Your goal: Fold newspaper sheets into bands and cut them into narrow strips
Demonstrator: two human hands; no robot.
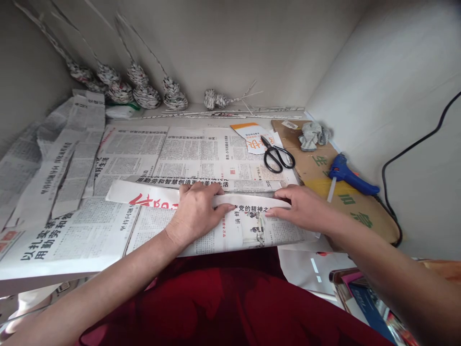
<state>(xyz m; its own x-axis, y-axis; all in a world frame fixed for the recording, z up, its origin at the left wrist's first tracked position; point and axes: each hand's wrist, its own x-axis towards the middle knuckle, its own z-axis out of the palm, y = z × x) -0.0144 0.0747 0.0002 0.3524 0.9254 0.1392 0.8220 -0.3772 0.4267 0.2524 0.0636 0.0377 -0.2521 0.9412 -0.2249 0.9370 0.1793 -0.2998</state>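
A folded newspaper (201,242) lies in front of me at the table's near edge, its upper edge lifted in a long rolled-over fold. My left hand (196,209) grips this fold near its middle, with fingers behind and thumb in front. Farther right, my right hand (306,206) pinches the same fold between thumb and fingers. More printed sheets (194,149) are spread flat beneath and behind it. Black-handled scissors (275,158) rest beyond my right hand, partly on a torn white-and-orange paper piece (248,137).
Cut newspaper strips (77,144) pile up at left. Several woven paper gourds (144,86) stand along the back wall, one (216,99) lying sideways near thin paper sticks (230,114). At right, a blue glue gun (353,178) and crumpled paper (313,135) sit on cardboard (317,168).
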